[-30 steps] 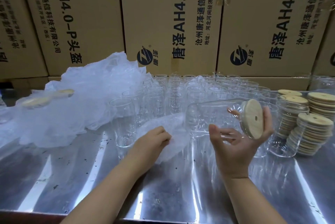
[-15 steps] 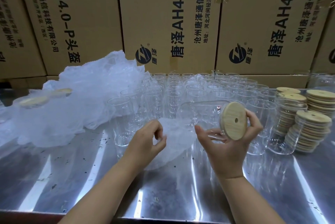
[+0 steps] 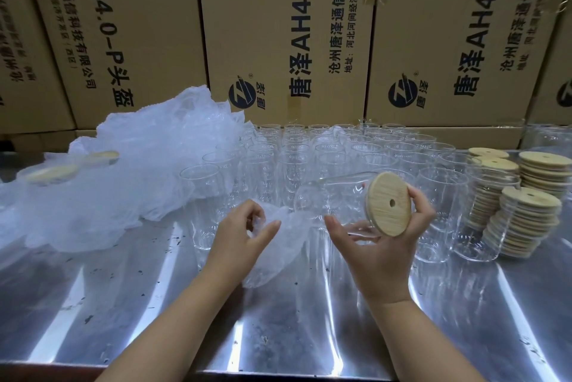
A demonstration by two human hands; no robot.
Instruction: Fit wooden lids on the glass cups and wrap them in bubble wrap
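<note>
Glass cups (image 3: 328, 149) stand in rows at the back of the steel surface (image 3: 278, 319), below a wall of cardboard boxes (image 3: 288, 25). Left lies a bubble wrap heap (image 3: 139, 171) — two blurred wooden discs (image 3: 105, 156) in it may be lids. Lid stacks (image 3: 526, 217) sit at right. The right grip (image 3: 380, 254) holds a lidded cup (image 3: 334, 196) sideways above the surface, wooden lid (image 3: 389, 203) toward the camera; the left grip (image 3: 238, 236) pinches a bubble wrap sheet (image 3: 278, 248) beside it.

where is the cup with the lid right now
Head view, right of centre: the lidded cup lies sideways in the right hand, just in front of the empty cups, beside the bubble wrap sheet pinched by the left hand.
</note>
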